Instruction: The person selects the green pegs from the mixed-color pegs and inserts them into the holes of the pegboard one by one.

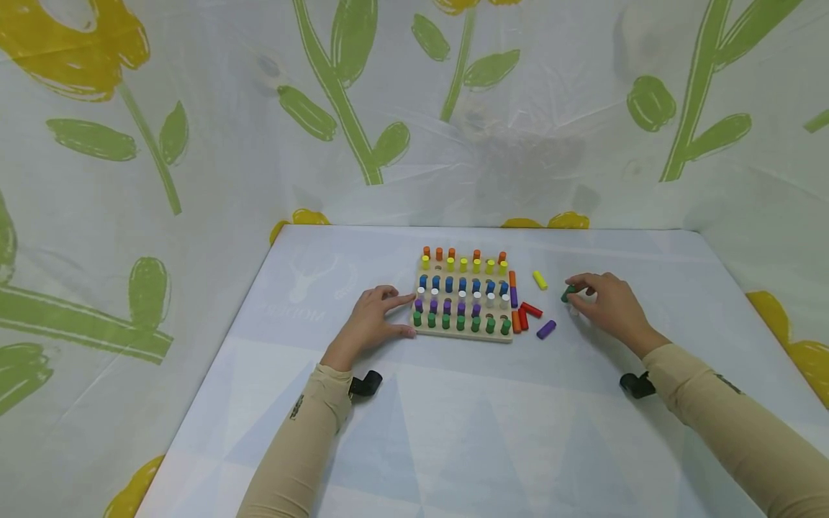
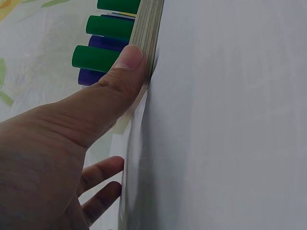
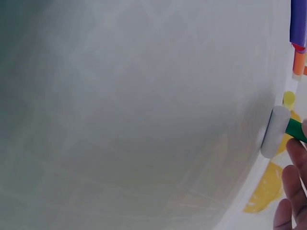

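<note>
A wooden pegboard (image 1: 463, 336) carries rows of orange, yellow, blue, white, purple and green pegs, with some holes bare. At its left edge rests my left hand (image 1: 372, 316), forefinger stretched to the side and thumb at the near corner. In the left wrist view the thumb (image 2: 129, 60) presses the board's edge beside green pegs (image 2: 98, 57). To the right of the board, my right hand (image 1: 612, 306) pinches a green peg (image 1: 568, 293) between thumb and fingertips. A white peg (image 3: 275, 132) lies on the table just beside that green peg.
Loose pegs lie between the board and my right hand: a yellow peg (image 1: 540, 280), a purple peg (image 1: 547, 329), red pegs (image 1: 532, 309) and an orange peg (image 1: 516, 321). Others line the board's right side. A flower-printed sheet (image 1: 550, 158) hangs behind the table.
</note>
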`<state>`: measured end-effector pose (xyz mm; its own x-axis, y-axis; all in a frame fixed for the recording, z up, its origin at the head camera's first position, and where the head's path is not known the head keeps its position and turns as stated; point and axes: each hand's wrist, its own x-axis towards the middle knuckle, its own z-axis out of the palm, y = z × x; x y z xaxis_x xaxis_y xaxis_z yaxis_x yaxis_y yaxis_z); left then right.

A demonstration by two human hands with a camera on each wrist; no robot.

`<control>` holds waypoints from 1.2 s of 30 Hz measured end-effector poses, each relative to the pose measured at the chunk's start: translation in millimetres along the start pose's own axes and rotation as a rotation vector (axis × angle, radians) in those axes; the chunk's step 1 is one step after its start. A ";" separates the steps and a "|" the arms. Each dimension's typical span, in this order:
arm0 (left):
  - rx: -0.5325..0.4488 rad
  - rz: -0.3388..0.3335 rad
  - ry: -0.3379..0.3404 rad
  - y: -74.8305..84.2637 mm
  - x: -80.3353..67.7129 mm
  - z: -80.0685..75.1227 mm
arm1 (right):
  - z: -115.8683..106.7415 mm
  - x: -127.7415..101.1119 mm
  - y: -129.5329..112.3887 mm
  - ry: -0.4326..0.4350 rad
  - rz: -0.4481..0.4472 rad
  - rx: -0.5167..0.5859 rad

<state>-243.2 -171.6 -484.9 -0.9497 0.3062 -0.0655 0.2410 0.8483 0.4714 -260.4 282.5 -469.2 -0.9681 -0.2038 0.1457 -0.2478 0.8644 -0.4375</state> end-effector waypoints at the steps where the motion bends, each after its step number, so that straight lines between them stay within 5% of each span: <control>1: -0.001 -0.001 0.000 0.0 0.0 0.1 | -0.1 -0.1 -0.2 0.000 0.001 0.001; 36: 0.014 0.022 0.001 1.0 -1.2 -2.0 | 0.1 -2.0 -6.3 -0.005 -0.029 0.005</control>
<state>-242.2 -172.0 -482.6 -0.9442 0.3247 -0.0547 0.2647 0.8473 0.4604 -256.9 277.5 -466.8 -0.9606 -0.2317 0.1537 -0.2764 0.8559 -0.4371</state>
